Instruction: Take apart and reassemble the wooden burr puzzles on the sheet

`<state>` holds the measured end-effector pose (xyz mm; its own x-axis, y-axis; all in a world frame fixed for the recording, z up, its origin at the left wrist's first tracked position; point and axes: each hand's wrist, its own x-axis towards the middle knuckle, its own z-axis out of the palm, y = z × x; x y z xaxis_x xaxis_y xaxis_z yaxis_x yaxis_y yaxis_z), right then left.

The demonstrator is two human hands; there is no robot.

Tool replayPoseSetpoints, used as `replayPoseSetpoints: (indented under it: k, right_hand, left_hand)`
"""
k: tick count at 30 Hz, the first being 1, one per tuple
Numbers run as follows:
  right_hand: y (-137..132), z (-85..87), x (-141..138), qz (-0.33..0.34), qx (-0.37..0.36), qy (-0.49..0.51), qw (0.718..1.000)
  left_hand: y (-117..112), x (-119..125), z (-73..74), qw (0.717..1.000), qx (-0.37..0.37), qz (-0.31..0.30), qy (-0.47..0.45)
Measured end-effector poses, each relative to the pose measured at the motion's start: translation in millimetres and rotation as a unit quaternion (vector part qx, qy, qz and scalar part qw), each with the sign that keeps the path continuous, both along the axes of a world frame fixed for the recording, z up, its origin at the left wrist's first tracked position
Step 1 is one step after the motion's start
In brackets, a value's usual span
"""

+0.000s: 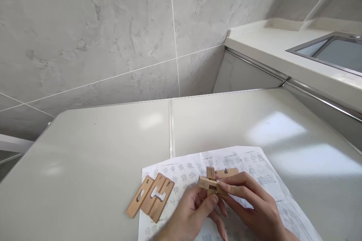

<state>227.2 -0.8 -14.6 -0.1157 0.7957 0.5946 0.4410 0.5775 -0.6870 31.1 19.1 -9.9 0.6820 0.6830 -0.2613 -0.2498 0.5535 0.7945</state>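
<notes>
My left hand (pixel 198 209) is closed round a small cluster of notched wooden puzzle pieces (pixel 206 183), thumb on the near side. From the right, my right hand (pixel 254 199) grips the same cluster with its fingertips. One block (pixel 210 172) of the cluster sticks up at the back. Behind my right fingers a longer notched wooden piece (pixel 230 172) shows; I cannot tell whether it is joined to the cluster or lies on the paper. The fingers hide part of the cluster.
Under my hands lies a creased instruction sheet (pixel 181 162) printed with small diagrams. Left of my hands are three flat wooden pieces marked 2 (pixel 138 199), 1 (pixel 149 199) and 3 (pixel 158 211), with cut-outs. The pale folding table (pixel 113 150) has a centre seam. A counter (pixel 254 39) with a sink stands at right.
</notes>
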Motion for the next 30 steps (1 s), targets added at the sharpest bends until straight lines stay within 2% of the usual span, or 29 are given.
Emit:
replayPoseSetpoints:
  k: [10,19,30]
  right_hand:
    - [1.2,2.3,2.9,0.010,0.007,-0.013,1.000]
    - [-0.3,2.3,5.0,0.010,0.012,-0.034,0.999]
    - [-1.5,0.7,4.5,0.020,-0.001,-0.022,1.000]
  left_hand:
    - [-2.2,1.4,1.1,1.000,0.001,0.013,0.018]
    - [-0.5,-1.1,4.3,0.998,0.016,-0.008,0.054]
    - [0.2,0.9,5.1,0.999,0.011,0.003,0.048]
